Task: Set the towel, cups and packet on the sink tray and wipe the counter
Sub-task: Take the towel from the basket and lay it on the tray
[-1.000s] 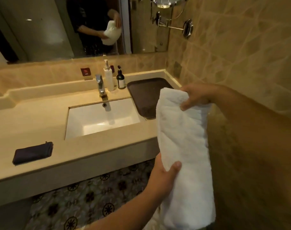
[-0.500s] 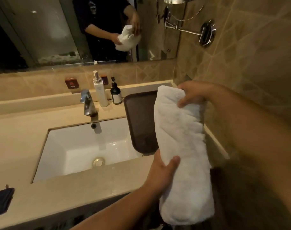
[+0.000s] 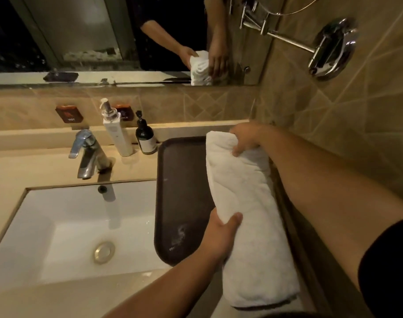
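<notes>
A folded white towel (image 3: 246,203) stretches lengthwise over the right side of the dark brown tray (image 3: 179,180) beside the sink. My right hand (image 3: 246,137) grips the towel's far end near the back wall. My left hand (image 3: 218,235) holds its left edge about midway along. The towel's near end reaches past the tray's front over the counter edge. Whether the towel rests on the tray or hangs just above it I cannot tell. No cups or packet are in view.
A white sink basin (image 3: 81,226) with a chrome tap (image 3: 88,154) lies left of the tray. A white pump bottle (image 3: 116,134) and a dark pump bottle (image 3: 145,138) stand behind. The tiled wall (image 3: 333,134) with a chrome arm mount (image 3: 331,49) is close on the right.
I have moved closer to the counter. Both hands have carried the towel forward and down over the tray's right side. The dark cloth on the left counter has left the view.
</notes>
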